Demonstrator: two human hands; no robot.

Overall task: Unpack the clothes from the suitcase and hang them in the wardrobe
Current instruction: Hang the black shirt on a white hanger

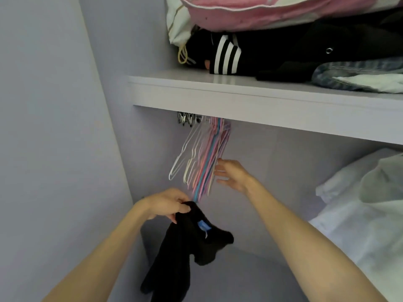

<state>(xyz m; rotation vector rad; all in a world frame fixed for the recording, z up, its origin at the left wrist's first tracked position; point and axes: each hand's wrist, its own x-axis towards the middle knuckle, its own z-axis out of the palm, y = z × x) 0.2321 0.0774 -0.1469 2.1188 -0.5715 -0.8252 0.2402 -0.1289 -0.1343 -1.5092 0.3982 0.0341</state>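
We face a pale lilac wardrobe (65,127). Its shelf (239,99) carries a pink bag (272,12) over dark folded clothes (283,53). Beneath it, a bunch of pastel hangers (202,162) hangs at the left. Our left hand (168,203) grips a black garment (183,247) that dangles near. Our right hand (231,174), fingers spread, touches the hangers. White clothes (359,214) hang at the right.

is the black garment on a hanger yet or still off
Off: the black fabric garment dangles bunched from the left hand; the pastel wire hangers hang bare.
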